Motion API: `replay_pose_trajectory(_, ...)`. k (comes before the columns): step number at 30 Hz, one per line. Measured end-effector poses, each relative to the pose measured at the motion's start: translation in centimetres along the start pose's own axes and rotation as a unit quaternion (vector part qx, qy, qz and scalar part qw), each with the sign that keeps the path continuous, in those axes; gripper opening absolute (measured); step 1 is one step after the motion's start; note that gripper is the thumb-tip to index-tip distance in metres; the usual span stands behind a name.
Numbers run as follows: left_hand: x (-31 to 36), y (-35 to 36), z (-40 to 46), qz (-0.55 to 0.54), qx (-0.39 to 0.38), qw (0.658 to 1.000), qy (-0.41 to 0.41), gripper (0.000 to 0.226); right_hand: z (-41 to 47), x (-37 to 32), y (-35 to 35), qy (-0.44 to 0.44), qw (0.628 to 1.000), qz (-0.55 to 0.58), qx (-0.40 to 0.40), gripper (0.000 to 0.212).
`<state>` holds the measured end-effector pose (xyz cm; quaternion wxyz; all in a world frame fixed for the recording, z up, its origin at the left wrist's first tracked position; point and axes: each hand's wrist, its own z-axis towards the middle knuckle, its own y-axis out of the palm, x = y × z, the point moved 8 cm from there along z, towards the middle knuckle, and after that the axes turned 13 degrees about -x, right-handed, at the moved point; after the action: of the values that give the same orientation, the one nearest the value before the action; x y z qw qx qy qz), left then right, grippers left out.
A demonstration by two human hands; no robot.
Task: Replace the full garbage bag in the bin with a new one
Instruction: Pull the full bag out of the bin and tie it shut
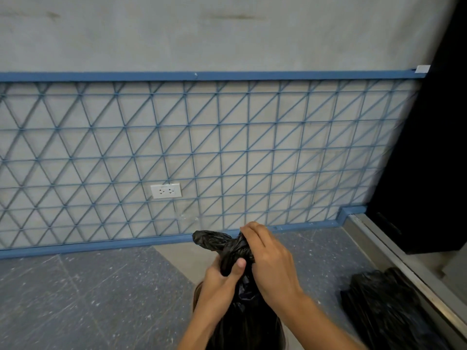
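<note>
I see the black garbage bag (242, 322) standing upright, my left hand (217, 284) and right hand (271, 261) clamped round its twisted neck, loose tail pointing left, bin rim (195, 296) barely visible.

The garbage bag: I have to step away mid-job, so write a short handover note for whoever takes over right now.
Left hand: closed on the neck of the garbage bag, thumb over the twist.
Right hand: closed on the gathered top, by the knot.
The bag's loose end sticks up left of the hands. The bin shows only as a brown edge beside the bag. Another black bag lies on the floor to the right.
Done: top gathered and twisted.
Left: finish the knot, lift the bag away, line the bin.
</note>
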<state>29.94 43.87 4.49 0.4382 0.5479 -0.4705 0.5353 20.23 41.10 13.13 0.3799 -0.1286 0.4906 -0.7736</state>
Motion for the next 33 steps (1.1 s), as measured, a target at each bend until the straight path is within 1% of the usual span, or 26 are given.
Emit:
replay_pose_trajectory(1, 0.7, 0.2, 0.3, -0.001, 0.005, 1.000, 0.019, 0.045, 0.0, 0.2, 0.3, 0.026, 0.999, 0.033, -0.030, 0.041)
replay_pose_trajectory(2, 1.6, 0.2, 0.5, -0.005, 0.024, 0.999, 0.040, 0.020, 0.0, 0.6, 0.5, 0.054, 0.995, 0.073, -0.050, 0.042)
replay_pose_trajectory(3, 2.3, -0.1, 0.7, -0.006, 0.049, 0.997, 0.055, 0.009, -0.1, 1.0, 1.1, 0.078, 0.985, 0.127, -0.084, 0.045)
replay_pose_trajectory(4, 2.6, -0.3, 0.9, -0.011, 0.067, 0.996, 0.065, 0.011, -0.2, 1.2, 1.5, 0.093, 0.972, 0.187, -0.110, 0.048)
replay_pose_trajectory(5, 2.7, -0.4, 1.0, -0.021, 0.073, 0.994, 0.072, 0.013, -0.2, 1.4, 1.5, 0.106, 0.960, 0.235, -0.113, 0.051)
replay_pose_trajectory(7, 2.6, -0.1, 1.3, -0.057, 0.064, 0.994, 0.068, 0.023, -0.1, 2.5, 1.7, 0.128, 0.931, 0.321, -0.118, 0.055)
replay_pose_trajectory(8, 2.3, 0.1, 1.4, -0.095, 0.054, 0.993, 0.055, 0.028, 0.1, 2.8, 2.2, 0.136, 0.906, 0.370, -0.150, 0.057)
replay_pose_trajectory(10, 2.1, 0.2, 1.5, -0.150, 0.059, 0.986, 0.031, 0.035, 0.2, 2.5, 3.2, 0.140, 0.830, 0.484, -0.239, 0.060)
replay_pose_trajectory(11, 2.0, 0.0, 1.4, -0.157, 0.075, 0.985, 0.017, 0.037, 0.2, 2.3, 3.7, 0.142, 0.789, 0.531, -0.276, 0.062)
replay_pose_trajectory(12, 2.0, -0.2, 1.4, -0.156, 0.093, 0.983, 0.003, 0.038, 0.2, 2.2, 3.9, 0.141, 0.757, 0.561, -0.304, 0.063)
replay_pose_trajectory(14, 2.1, -0.7, 1.4, -0.158, 0.113, 0.981, -0.023, 0.036, 0.3, 2.3, 4.1, 0.127, 0.719, 0.605, -0.317, 0.063)
replay_pose_trajectory(16, 2.4, -1.0, 1.7, -0.162, 0.106, 0.980, -0.053, 0.033, 0.5, 2.4, 4.1, 0.108, 0.700, 0.643, -0.292, 0.061)
replay_pose_trajectory(17, 2.5, -1.1, 1.9, -0.161, 0.094, 0.980, -0.067, 0.032, 0.5, 2.5, 4.2, 0.099, 0.705, 0.647, -0.273, 0.060)
replay_pose_trajectory(18, 2.8, -1.1, 2.1, -0.163, 0.079, 0.980, -0.076, 0.032, 0.5, 2.7, 4.0, 0.081, 0.735, 0.624, -0.251, 0.060)
replay_pose_trajectory(19, 3.0, -1.1, 2.4, -0.165, 0.064, 0.981, -0.081, 0.032, 0.6, 2.8, 3.6, 0.057, 0.788, 0.571, -0.223, 0.062)
replay_pose_trajectory(20, 3.3, -1.2, 2.6, -0.167, 0.049, 0.982, -0.080, 0.031, 0.7, 2.8, 2.8, 0.026, 0.850, 0.491, -0.190, 0.064)
replay_pose_trajectory(21, 3.5, -1.2, 2.8, -0.169, 0.033, 0.982, -0.080, 0.030, 0.8, 2.6, 1.8, -0.014, 0.912, 0.380, -0.154, 0.067)
replay_pose_trajectory(22, 3.7, -1.1, 3.0, -0.167, 0.016, 0.983, -0.078, 0.029, 1.0, 2.1, 0.6, -0.063, 0.964, 0.237, -0.107, 0.069)
replay_pose_trajectory(23, 4.0, -1.0, 3.1, -0.161, 0.001, 0.984, -0.077, 0.028, 0.9, 1.2, -0.6, -0.125, 0.986, 0.094, -0.050, 0.067)
replay_pose_trajectory(24, 4.3, -0.9, 3.1, -0.153, -0.011, 0.985, -0.076, 0.028, 0.6, 0.2, -1.4, -0.183, 0.983, -0.007, 0.004, 0.058)
replay_pose_trajectory(25, 4.5, -0.7, 3.2, -0.146, -0.020, 0.986, -0.074, 0.029, 0.2, -0.4, -2.0, -0.231, 0.970, -0.057, 0.042, 0.044)
replay_pose_trajectory(26, 4.8, -0.7, 3.3, -0.142, -0.025, 0.987, -0.071, 0.030, -0.1, -0.8, -2.2, -0.263, 0.959, -0.074, 0.072, 0.032)
replay_pose_trajectory(27, 5.0, -0.7, 3.4, -0.141, -0.028, 0.987, -0.068, 0.033, -0.3, -1.0, -2.5, -0.285, 0.952, -0.070, 0.089, 0.025)
replay_pose_trajectory(30, 5.7, -0.8, 3.7, -0.132, -0.027, 0.989, -0.053, 0.036, -0.2, -1.1, -2.6, -0.307, 0.948, 0.012, 0.078, 0.024)
replay_pose_trajectory(32, 6.0, -0.5, 3.8, -0.143, -0.040, 0.988, -0.042, 0.036, -0.1, -0.8, -2.9, -0.276, 0.950, 0.137, 0.057, 0.017)
replay_pose_trajectory(33, 6.1, -0.4, 3.9, -0.152, -0.045, 0.987, -0.037, 0.036, -0.2, -0.6, -2.8, -0.250, 0.944, 0.211, 0.048, 0.013)
